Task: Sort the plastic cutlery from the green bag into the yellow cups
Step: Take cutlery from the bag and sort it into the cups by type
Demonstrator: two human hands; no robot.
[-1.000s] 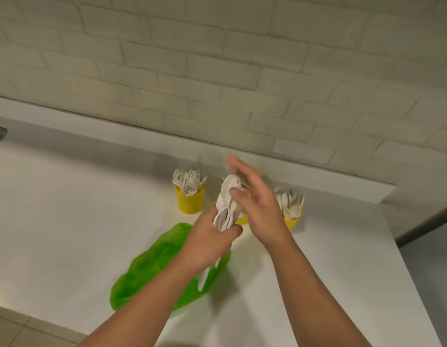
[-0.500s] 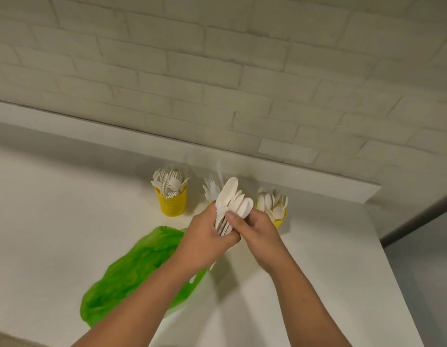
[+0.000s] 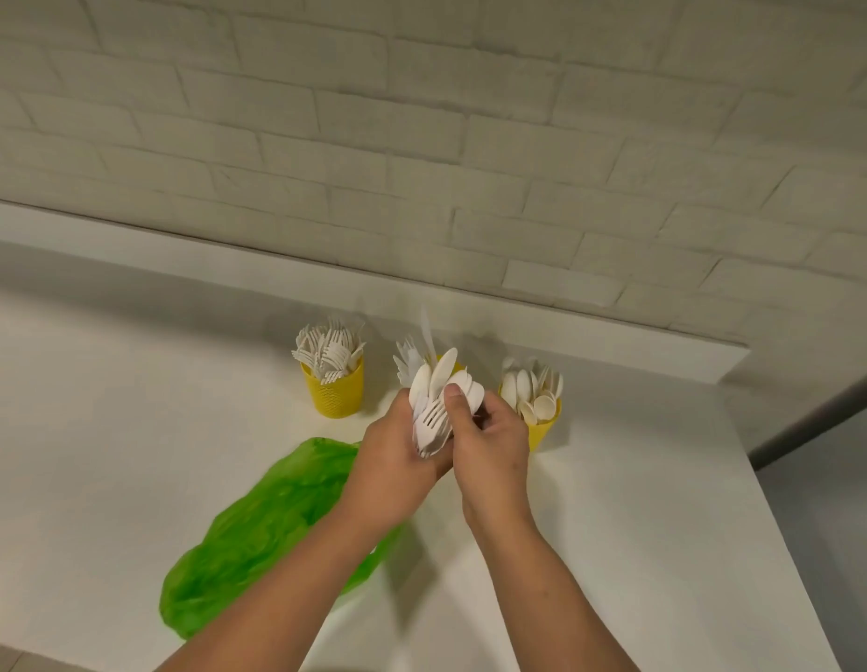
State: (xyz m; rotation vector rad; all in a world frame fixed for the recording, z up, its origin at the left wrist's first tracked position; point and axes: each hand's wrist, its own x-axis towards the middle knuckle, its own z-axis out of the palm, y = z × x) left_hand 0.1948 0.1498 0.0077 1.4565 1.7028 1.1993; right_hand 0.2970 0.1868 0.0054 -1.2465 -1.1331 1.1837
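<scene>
A smooth white counter (image 3: 130, 429) fills the lower part of the view, and a low white ledge (image 3: 227, 259) runs along its back edge from the left side and ends in a squared-off corner on the right. Above the ledge rises a wall (image 3: 421, 138) of off-white painted bricks laid in staggered rows, with shallow shadowed joints. Past the counter's right edge lies a plain grey surface (image 3: 839, 526), crossed higher up by a dark slanting strip (image 3: 819, 417), and at the bottom left corner a bit of beige tiled floor (image 3: 4, 659) shows below the counter's front edge.
</scene>
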